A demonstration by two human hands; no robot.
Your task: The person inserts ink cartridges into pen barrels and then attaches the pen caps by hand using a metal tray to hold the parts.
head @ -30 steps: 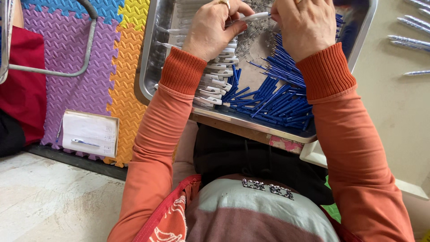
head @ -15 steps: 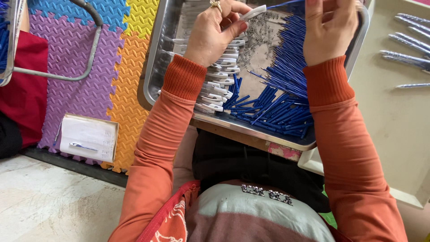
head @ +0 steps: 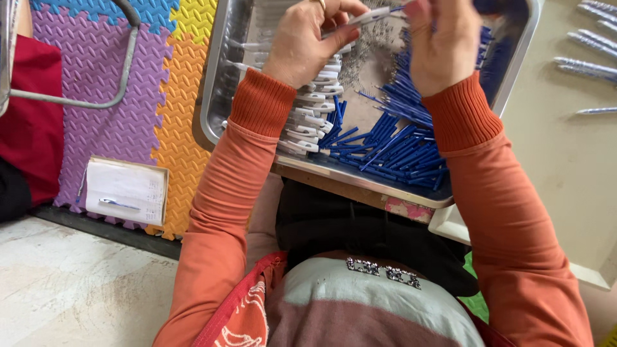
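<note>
Left hand (head: 305,38), near the top centre of the frame, is closed around a white pen barrel (head: 369,16), pinching it between thumb and fingers so the barrel points to the right. Right hand (head: 443,42), just beside it at the upper right, has its fingers curled toward the barrel's tip; something thin and blue shows at that spot, but what the fingers grip is too hidden to tell. Both arms wear orange sleeves.

Below the hands, a shiny metal tray (head: 215,96) rests on the person's lap and fills the upper middle of the frame. Inside it, a row of white pen caps (head: 308,125) lies stacked along the left side, under the left wrist. A loose heap of blue refills (head: 402,151) lies on the right side, under the right wrist.

At the far upper right, several finished pens (head: 588,64) lie on a pale table (head: 565,167). At the left, a notepad (head: 125,191) with a pen on it lies on colourful foam floor mats (head: 96,64).
</note>
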